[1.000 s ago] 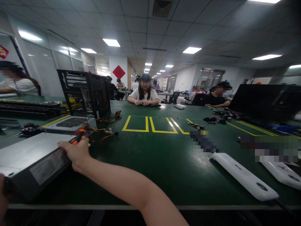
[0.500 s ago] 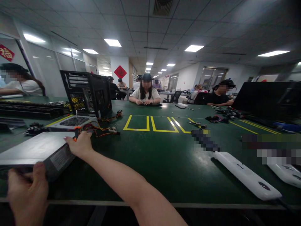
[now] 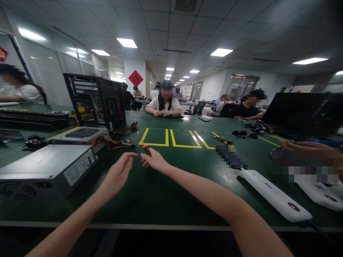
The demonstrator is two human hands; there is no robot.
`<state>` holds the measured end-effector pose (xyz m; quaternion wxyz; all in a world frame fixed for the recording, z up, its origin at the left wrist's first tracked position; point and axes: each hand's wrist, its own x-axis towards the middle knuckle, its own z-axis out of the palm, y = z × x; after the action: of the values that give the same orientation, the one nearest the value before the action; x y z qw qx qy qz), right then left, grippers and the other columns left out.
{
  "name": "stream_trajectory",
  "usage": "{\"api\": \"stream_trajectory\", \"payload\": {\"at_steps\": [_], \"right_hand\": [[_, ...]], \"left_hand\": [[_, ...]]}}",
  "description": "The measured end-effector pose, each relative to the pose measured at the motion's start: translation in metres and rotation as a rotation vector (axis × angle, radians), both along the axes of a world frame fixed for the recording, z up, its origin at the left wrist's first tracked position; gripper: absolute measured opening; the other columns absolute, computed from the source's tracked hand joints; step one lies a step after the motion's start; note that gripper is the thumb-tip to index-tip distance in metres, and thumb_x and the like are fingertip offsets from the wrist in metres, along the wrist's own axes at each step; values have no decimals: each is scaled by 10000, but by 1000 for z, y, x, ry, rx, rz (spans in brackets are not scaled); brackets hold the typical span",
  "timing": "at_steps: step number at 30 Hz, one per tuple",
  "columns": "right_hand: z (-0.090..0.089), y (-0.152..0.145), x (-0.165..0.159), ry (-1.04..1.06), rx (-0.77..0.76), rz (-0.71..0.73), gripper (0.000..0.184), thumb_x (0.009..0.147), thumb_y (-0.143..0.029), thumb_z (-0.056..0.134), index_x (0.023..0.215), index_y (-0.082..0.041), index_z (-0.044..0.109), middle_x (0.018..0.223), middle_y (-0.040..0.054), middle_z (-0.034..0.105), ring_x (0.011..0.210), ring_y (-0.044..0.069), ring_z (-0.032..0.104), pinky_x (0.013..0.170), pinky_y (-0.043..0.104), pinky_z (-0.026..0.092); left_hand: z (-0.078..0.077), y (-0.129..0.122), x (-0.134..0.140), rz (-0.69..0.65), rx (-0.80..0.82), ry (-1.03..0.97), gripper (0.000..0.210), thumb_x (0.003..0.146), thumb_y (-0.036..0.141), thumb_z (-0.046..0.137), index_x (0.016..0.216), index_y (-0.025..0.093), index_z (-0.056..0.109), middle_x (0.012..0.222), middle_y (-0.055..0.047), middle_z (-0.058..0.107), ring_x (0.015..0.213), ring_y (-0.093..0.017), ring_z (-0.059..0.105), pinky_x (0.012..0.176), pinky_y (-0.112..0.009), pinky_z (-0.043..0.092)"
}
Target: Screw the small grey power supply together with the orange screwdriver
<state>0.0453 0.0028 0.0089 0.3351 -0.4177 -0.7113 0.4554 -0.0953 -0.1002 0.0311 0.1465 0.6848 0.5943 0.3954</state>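
Note:
My right hand [image 3: 155, 160] is closed around a screwdriver [image 3: 146, 150] with an orange and black handle, held over the table. Just left of it, my left hand [image 3: 120, 170] holds nothing, its fingers stretched towards the right hand and a small gap between the two. A grey metal power supply [image 3: 34, 159] lies on the left of the table, its fan grille facing me and a label on its side, with neither hand touching it. Behind it lies a second power supply [image 3: 77, 133] with a bundle of coloured cables [image 3: 108, 140].
An open black computer case [image 3: 98, 101] stands behind the power supplies. Yellow tape [image 3: 158, 145] marks the green table [image 3: 171, 189]. White power banks or similar devices [image 3: 276, 194] lie at right, near another person's hand [image 3: 308, 147]. A person [image 3: 166, 101] sits opposite.
Both hands have let go of the grey power supply, which now rests on the table. They have moved right and come close together, the screwdriver still in my right hand.

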Motion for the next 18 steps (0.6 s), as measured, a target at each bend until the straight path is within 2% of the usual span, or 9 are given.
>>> {"api": "stream_trajectory", "payload": {"at_steps": [2, 3, 5, 7, 9, 13, 18], "right_hand": [[-2, 4, 37, -4, -1, -83, 146, 831, -295, 562, 822, -178, 475, 713, 1, 617, 535, 101, 603, 496, 205, 492], [-3, 6, 54, -5, 3, -136, 143, 826, -287, 566, 801, -178, 477, 704, -2, 615, 536, 99, 599, 500, 202, 488], [-6, 10, 83, -3, 13, -249, 100, 844, -258, 529, 801, -179, 483, 710, -5, 612, 534, 95, 590, 493, 198, 478], [-10, 15, 106, 4, 36, -376, 79, 864, -250, 493, 828, -182, 482, 724, -9, 604, 532, 83, 572, 483, 187, 464], [-13, 21, 122, 17, 55, -467, 96, 878, -259, 487, 854, -166, 489, 736, -12, 595, 533, 72, 557, 492, 187, 465], [-16, 30, 136, 50, 88, -529, 126, 882, -279, 490, 879, -153, 502, 734, -19, 589, 536, 64, 559, 506, 186, 469], [-18, 29, 132, 75, 124, -504, 90, 847, -271, 493, 821, -185, 480, 705, -25, 596, 504, 66, 569, 476, 170, 454]], "left_hand": [[-5, 31, 32, -185, -69, 202, 322, 919, 328, 225, 1104, 195, 451, 634, 29, 513, 572, -133, 524, 554, -254, 413], [-9, 47, 48, -225, -93, 312, 293, 923, 271, 222, 1101, 187, 439, 691, 6, 568, 604, -137, 564, 568, -253, 419], [-17, 74, 81, -254, -101, 554, 238, 908, 182, 258, 1083, 166, 418, 869, -57, 632, 733, -162, 627, 608, -257, 448], [-24, 95, 110, -273, -79, 607, 223, 876, 132, 326, 1075, 159, 423, 1024, -97, 617, 873, -198, 632, 690, -286, 471], [-28, 111, 132, -277, -67, 642, 220, 867, 116, 343, 1065, 153, 430, 1077, -118, 596, 934, -224, 623, 738, -318, 480], [-32, 131, 152, -288, -48, 700, 224, 897, 153, 322, 1106, 170, 404, 1103, -120, 569, 951, -217, 621, 768, -337, 486], [-34, 143, 149, -263, -49, 764, 223, 896, 146, 320, 1098, 169, 411, 1119, -124, 546, 961, -215, 614, 758, -330, 490]]}}
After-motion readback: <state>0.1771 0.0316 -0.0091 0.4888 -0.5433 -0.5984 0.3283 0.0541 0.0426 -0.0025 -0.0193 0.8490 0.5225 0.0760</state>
